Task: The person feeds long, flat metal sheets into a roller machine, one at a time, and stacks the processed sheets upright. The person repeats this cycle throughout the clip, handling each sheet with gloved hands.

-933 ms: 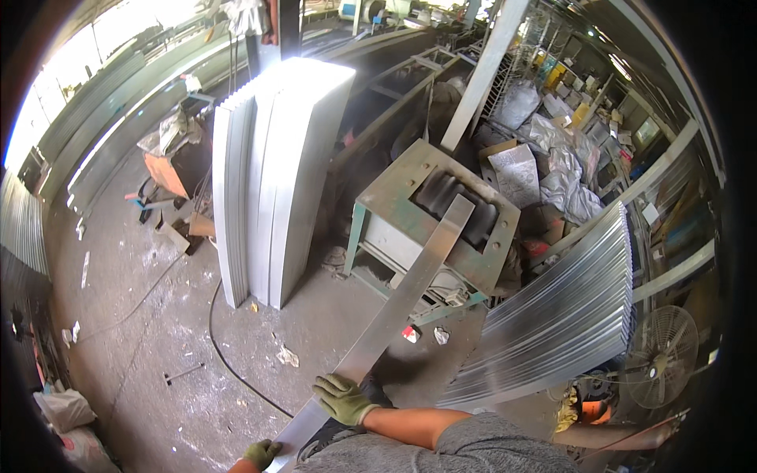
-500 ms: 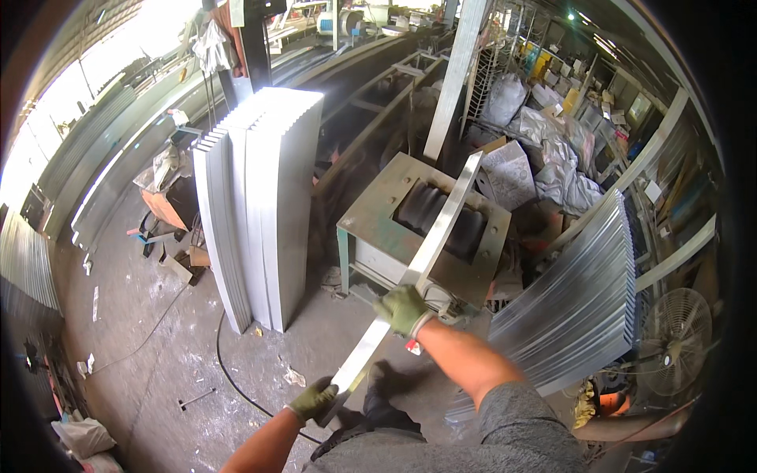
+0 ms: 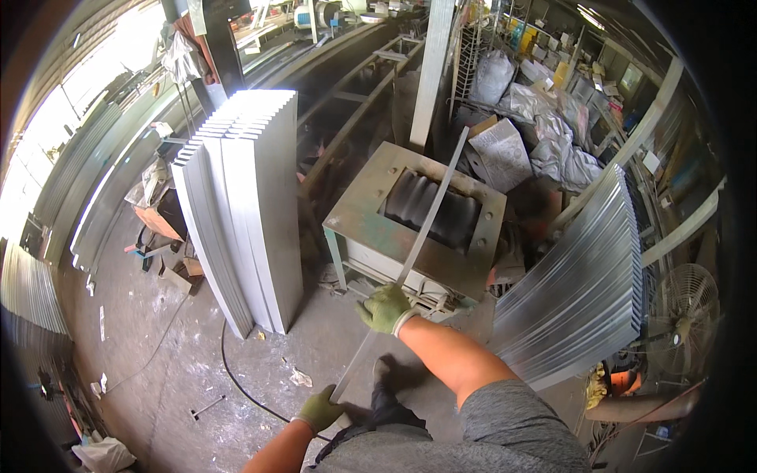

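A long, straight metal bar [image 3: 426, 225] is gripped by both my hands, which wear greenish work gloves. My left hand [image 3: 320, 408] is closed round its near end, low in the view. Further up, my right hand [image 3: 385, 308] is closed round it near its middle. Beyond that hand the bar slants away over a metal machine table [image 3: 359, 206]. It crosses above an opening where black ribbed rollers [image 3: 410, 199] show; whether it touches them I cannot tell. The bar now presents a narrow side, and the gloves hide parts of it.
An upright stack of pale metal profiles [image 3: 276, 205] stands left of the table. Another stack of metal lengths [image 3: 572, 276] leans at the right, with a fan [image 3: 684, 319] beyond it. A black cable [image 3: 230, 370] curves across the floor. A cardboard box [image 3: 501, 154] sits behind the table.
The bar has been rolled from its broad face to a narrow edge. Both hands keep hold of it; the right has turned with it. The whole view has shifted slightly.
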`<state>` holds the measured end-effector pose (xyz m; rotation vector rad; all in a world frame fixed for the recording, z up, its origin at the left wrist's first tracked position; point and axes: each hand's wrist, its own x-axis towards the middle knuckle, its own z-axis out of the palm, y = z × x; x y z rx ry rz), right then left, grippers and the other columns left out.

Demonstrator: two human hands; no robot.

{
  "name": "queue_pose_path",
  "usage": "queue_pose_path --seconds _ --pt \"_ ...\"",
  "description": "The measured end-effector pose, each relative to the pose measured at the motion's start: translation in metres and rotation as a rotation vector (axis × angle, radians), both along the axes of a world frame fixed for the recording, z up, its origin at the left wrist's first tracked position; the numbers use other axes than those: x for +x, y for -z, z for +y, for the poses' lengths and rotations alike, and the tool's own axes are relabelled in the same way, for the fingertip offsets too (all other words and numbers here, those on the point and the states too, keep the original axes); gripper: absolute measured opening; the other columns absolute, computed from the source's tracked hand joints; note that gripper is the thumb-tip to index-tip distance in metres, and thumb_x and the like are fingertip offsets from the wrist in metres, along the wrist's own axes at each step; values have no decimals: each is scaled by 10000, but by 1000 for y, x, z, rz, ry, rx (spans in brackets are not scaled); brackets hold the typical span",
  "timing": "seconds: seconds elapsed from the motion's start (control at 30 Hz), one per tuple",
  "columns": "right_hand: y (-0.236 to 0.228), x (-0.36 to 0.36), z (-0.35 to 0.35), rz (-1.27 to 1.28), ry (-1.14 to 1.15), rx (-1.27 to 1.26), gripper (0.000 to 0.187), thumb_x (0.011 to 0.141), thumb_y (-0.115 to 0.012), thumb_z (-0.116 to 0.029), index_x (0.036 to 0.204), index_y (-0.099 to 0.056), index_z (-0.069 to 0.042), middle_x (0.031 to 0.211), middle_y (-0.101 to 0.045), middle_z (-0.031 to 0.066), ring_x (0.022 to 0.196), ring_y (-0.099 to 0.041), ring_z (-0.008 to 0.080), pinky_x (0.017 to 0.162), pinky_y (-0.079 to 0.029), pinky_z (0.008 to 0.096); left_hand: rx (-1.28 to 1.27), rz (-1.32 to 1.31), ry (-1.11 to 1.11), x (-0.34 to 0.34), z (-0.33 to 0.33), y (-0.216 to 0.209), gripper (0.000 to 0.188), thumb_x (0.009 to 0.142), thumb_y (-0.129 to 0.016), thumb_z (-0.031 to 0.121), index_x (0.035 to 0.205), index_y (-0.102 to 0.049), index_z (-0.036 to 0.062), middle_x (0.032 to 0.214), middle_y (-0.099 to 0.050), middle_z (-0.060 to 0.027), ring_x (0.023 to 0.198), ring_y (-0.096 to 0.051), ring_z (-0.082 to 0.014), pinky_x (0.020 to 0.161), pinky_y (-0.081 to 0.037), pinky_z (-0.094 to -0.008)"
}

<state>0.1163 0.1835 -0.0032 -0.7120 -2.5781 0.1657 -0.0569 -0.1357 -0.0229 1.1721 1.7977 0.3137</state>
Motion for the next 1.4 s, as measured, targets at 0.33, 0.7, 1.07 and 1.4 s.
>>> queue_pose_path --seconds 0.33,0.7,1.07,1.4 --pt "24 -37 -134 24 -32 -71 446 1000 -660 -349 603 -727 -159 651 -734 89 653 -705 326 731 -515 517 -123 -6 16 -41 -130 27 603 868 -662 240 1470 -640 209 1072 -784 -251 1039 -748 -487 893 -585 -568" --pt "47 -84 -299 -270 -197 -280 476 1068 -569 -419 720 -772 -165 739 -755 72 760 -727 312 765 -527 510 -135 -55 95 -126 -328 133 721 958 -776 343 1619 -516 222 1180 -790 -251 1061 -778 -446 881 -609 -547" --pt "40 -85 -249 -211 -261 -202 369 1070 -578 -420 932 -800 -160 902 -773 52 949 -717 274 896 -534 489 -223 126 -88 -101 -283 86 524 974 -742 485 1398 -719 179 1043 -800 -248 989 -781 -452 857 -616 -542" --pt "18 1 -35 257 169 -60 332 1013 -688 -257 1276 -710 -55 1422 -678 159 1359 -603 398 1208 -438 533 -38 284 76 -14 40 27 452 1049 -577 474 1173 -747 73 1065 -774 -299 1047 -731 -533 921 -587 -623"
